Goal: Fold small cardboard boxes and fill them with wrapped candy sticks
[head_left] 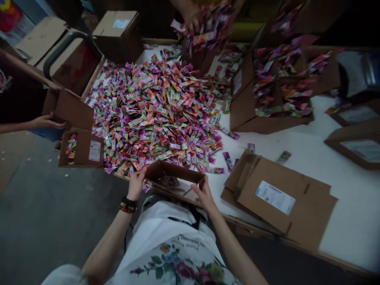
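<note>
An open cardboard box (181, 171) is at the near edge of the table, just in front of my body. My left hand (137, 185) grips its left end, fingers closed on the cardboard. At the right end, my right hand (204, 193) pinches the wall between thumb and fingers. Between the box walls a pale surface and a few packets show dimly. Right beyond the box spreads a large heap of small, colourful, shiny packets (160, 114), mostly purple, pink, orange and green.
Flattened cardboard boxes (308, 198) with a label lie to my right. A divided box (270, 122) full of packets stands behind them. At left, a co-worker's hands (49, 122) hold a box beside another carton (81, 152). Across the table, another person's hand (192, 18) handles packets.
</note>
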The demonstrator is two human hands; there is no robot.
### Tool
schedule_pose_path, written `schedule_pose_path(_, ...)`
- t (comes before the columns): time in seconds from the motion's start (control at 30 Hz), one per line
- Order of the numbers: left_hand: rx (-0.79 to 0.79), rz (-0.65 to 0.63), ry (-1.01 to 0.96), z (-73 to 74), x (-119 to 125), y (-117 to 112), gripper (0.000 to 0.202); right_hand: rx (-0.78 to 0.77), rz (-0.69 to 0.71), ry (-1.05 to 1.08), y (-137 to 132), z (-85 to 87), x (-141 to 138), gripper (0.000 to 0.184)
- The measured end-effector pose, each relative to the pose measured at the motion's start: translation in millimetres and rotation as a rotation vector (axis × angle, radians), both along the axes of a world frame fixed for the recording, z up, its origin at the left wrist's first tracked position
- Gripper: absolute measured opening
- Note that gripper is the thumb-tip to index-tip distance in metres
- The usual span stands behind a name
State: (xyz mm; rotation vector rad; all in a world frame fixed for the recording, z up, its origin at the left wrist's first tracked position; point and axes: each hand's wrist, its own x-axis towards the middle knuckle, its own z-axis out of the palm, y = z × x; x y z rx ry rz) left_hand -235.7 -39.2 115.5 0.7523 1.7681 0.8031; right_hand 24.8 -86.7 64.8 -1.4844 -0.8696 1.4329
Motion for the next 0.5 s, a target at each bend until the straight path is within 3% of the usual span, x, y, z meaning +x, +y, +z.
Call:
schedule_pose_path(0.07, 0.061, -0.117, 0.004, 4.7, 10, -9, 0.055, 0.005, 0.082, -0.067, -8, -2.0, -3, 0.081)
schedule_pose_path(0.13, 0.121, -0.27, -0.007, 9.6, 21, -20, 0.054, -0.08, 0.001, -0.1, -12, -9.5, -5, 0.089)
schedule_pose_path(0.2, 0.141, -0.412, -0.008, 10.0, 31, -26, 0.041, -0.218, -0.091, -0.009, -10, -19.2, -4, 0.092)
schedule_pose_path(0.27, 0.141, -0.526, 0.073, 3.7, 40, -26, 0.041, -0.292, -0.067, 0.1, 0, -24.0, 5, 0.088)
schedule_pose_path(0.33, 0.175, -0.524, 0.237, -8.1, 49, -19, 0.039, -0.254, 0.06, 0.105, 17, -19.0, 20, 0.082)
schedule_pose_path(0.4, 0.216, -0.428, 0.393, -21.7, 57, -11, 0.021, -0.144, 0.244, 0.069, 36, -4.0, 36, 0.07)
schedule_pose_path(0.5, 0.209, -0.299, 0.515, -37.0, 65, -6, 0.036, 0.031, 0.573, -0.013, 57, 25.4, 51, 0.056)
